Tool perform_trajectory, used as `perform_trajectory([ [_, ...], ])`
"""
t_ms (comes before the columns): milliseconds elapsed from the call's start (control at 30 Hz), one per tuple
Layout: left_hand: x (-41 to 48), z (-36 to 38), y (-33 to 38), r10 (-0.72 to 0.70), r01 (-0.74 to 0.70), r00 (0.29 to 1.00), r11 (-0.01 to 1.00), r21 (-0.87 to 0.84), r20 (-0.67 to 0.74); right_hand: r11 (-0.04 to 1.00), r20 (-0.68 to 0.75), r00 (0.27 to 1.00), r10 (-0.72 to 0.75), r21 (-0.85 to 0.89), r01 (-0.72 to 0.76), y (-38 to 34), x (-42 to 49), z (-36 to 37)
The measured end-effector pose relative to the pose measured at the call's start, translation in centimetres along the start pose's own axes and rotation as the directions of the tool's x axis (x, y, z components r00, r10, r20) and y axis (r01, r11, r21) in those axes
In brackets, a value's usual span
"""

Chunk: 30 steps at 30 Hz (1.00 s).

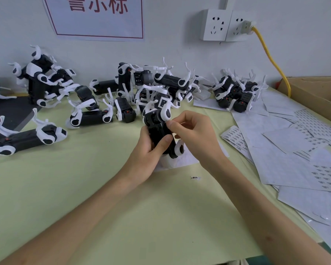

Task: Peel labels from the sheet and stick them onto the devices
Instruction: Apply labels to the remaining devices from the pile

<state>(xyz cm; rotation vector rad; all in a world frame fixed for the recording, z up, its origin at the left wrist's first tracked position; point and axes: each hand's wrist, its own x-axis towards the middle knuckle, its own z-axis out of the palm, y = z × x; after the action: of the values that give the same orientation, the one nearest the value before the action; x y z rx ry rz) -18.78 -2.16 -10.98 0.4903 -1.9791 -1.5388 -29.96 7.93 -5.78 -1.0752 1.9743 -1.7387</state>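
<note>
Green bench mat (103, 188) beneath: your left hand (146, 152) grips the device (157, 130), presumably steadying it; your right hand (193, 131) pinches its upper edge (label not discernible).

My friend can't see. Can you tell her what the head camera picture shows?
A person's left hand holds a black-and-white device over a pale green table while the right hand pinches at its upper edge. More devices are piled along the wall behind, and label sheets lie spread out to the right.
</note>
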Motion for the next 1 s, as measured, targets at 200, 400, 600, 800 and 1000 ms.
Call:
perform_trajectory([
  [200,0.0,0.0,0.2,0.003,-0.003,1.000,1.000,-0.007,0.020,0.999,0.033,0.998,0.047,0.024,-0.047,-0.2,0.0,-0.2],
  [400,0.0,-0.1,0.4,-0.013,0.015,0.999,0.999,-0.052,0.035,0.999,0.052,0.998,0.044,0.015,-0.045,0.0,0.3,-0.6],
  [600,0.0,-0.4,0.6,-0.060,0.069,0.997,0.981,-0.179,0.054,0.967,0.161,0.979,0.125,0.200,-0.156,0.5,0.8,-0.8],
  [800,0.4,-0.8,0.5,-0.119,0.156,0.985,0.922,-0.355,0.123,0.921,0.332,0.936,0.116,0.317,-0.227,0.7,0.9,-1.3],
  [1000,0.4,-0.9,0.4,-0.100,0.156,0.983,0.896,-0.415,0.155,0.944,0.314,0.949,0.019,0.306,-0.121,1.0,0.6,-0.4],
])
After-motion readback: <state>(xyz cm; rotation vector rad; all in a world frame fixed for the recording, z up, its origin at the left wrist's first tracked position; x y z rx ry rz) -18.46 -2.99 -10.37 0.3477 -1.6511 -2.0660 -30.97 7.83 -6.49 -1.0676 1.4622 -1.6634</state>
